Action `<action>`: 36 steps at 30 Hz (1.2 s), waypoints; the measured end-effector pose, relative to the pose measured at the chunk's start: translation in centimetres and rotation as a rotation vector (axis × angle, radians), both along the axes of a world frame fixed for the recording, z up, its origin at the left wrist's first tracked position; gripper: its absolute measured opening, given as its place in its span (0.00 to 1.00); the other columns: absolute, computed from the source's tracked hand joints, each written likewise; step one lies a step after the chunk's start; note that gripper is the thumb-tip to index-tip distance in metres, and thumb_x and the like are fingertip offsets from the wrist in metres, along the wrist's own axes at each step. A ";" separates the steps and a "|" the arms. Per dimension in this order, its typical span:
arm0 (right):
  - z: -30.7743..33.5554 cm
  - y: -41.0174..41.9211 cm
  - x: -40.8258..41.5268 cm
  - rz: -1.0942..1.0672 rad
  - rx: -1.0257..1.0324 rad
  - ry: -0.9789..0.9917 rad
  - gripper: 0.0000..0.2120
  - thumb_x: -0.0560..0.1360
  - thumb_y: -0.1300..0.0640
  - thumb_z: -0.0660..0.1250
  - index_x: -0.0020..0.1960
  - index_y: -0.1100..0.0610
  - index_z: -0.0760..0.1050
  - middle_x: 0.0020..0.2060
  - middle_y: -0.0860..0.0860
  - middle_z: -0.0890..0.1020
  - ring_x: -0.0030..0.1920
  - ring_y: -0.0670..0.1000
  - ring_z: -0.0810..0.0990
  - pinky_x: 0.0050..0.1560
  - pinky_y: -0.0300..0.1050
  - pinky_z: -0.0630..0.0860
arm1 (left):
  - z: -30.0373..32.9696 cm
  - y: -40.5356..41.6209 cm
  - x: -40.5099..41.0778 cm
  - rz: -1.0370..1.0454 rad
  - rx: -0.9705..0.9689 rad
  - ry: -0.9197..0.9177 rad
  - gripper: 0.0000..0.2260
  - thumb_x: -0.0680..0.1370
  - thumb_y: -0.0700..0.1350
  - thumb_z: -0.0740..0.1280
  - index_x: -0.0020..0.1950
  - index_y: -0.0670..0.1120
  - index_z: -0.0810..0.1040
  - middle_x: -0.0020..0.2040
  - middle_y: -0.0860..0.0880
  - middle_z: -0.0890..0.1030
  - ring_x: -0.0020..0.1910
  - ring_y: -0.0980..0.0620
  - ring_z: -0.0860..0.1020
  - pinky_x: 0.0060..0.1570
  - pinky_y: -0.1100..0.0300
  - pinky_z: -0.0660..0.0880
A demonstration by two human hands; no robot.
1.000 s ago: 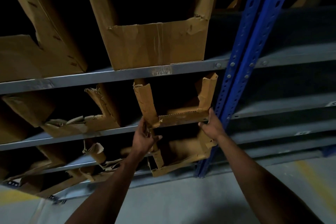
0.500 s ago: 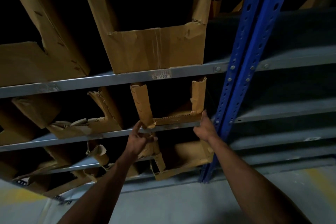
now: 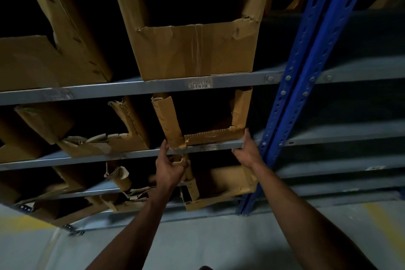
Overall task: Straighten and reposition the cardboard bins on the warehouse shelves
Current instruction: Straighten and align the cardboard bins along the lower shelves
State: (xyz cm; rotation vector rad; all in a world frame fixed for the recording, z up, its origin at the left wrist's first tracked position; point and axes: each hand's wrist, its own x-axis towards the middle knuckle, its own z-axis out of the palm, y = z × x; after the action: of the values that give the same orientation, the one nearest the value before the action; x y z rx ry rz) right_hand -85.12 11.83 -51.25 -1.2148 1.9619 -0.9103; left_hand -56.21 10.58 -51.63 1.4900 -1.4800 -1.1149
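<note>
A torn cardboard bin (image 3: 212, 136) with a low front lip sits on the middle shelf beam (image 3: 87, 158), just left of the blue upright. My left hand (image 3: 171, 164) reaches up with its fingers against the bin's lower left front corner and its thumb spread out below the beam. The fingers of my right hand (image 3: 247, 151) lie straight against the bin's lower right front corner, thumb along the beam edge. Neither hand wraps round the cardboard.
A larger bin (image 3: 192, 50) stands on the upper beam (image 3: 109, 90), with another bin (image 3: 43, 61) to its left. A crushed bin (image 3: 122, 138) sits left of mine, and a tilted one (image 3: 219, 184) lies below. The blue upright (image 3: 306, 61) borders the right. Grey floor (image 3: 219, 237) lies beneath.
The bin has slid back onto the middle shelf and now stands squarer; its front no longer overhangs the beam. Both hands followed it up and in.
</note>
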 end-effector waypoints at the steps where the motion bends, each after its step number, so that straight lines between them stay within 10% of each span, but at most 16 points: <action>1: -0.1 0.6 0.2 -0.018 -0.011 -0.010 0.48 0.75 0.60 0.73 0.84 0.49 0.47 0.77 0.53 0.70 0.75 0.57 0.71 0.75 0.52 0.69 | 0.2 0.4 -0.3 0.004 -0.038 -0.021 0.51 0.68 0.53 0.82 0.84 0.63 0.55 0.78 0.51 0.71 0.69 0.43 0.77 0.62 0.39 0.81; 19: -0.7 0.8 -0.9 -0.050 0.017 -0.047 0.42 0.74 0.66 0.70 0.83 0.51 0.56 0.74 0.54 0.69 0.70 0.52 0.70 0.65 0.42 0.67 | 0.0 -1.1 0.6 -0.162 0.110 0.105 0.57 0.61 0.55 0.83 0.83 0.68 0.54 0.67 0.57 0.81 0.67 0.50 0.81 0.64 0.38 0.80; 26: -0.7 1.1 -0.2 -0.076 0.018 -0.065 0.45 0.74 0.65 0.70 0.84 0.49 0.52 0.77 0.55 0.65 0.75 0.58 0.67 0.74 0.50 0.68 | 1.0 -0.8 0.6 -0.180 0.066 0.105 0.47 0.72 0.41 0.82 0.83 0.61 0.59 0.67 0.61 0.76 0.63 0.58 0.79 0.51 0.67 0.81; 31: -1.4 3.3 1.4 -0.137 -0.091 -0.122 0.44 0.74 0.63 0.72 0.84 0.47 0.55 0.80 0.50 0.64 0.79 0.52 0.62 0.79 0.55 0.63 | 0.8 1.1 1.3 -0.141 0.088 0.193 0.45 0.73 0.38 0.80 0.82 0.62 0.61 0.66 0.66 0.73 0.67 0.52 0.78 0.63 0.46 0.81; 36: -3.4 8.2 4.5 -0.113 -0.205 -0.217 0.33 0.73 0.70 0.70 0.75 0.50 0.73 0.67 0.44 0.80 0.69 0.44 0.76 0.69 0.45 0.73 | -0.9 5.5 2.5 -0.017 0.138 0.174 0.35 0.75 0.36 0.78 0.79 0.52 0.70 0.68 0.58 0.77 0.63 0.58 0.79 0.50 0.66 0.82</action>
State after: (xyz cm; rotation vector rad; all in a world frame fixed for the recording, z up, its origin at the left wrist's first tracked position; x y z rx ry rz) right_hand -80.61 20.07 -54.67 -1.0724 1.8116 -1.2713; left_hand -53.74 16.03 -52.58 1.4347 -1.3215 -1.3445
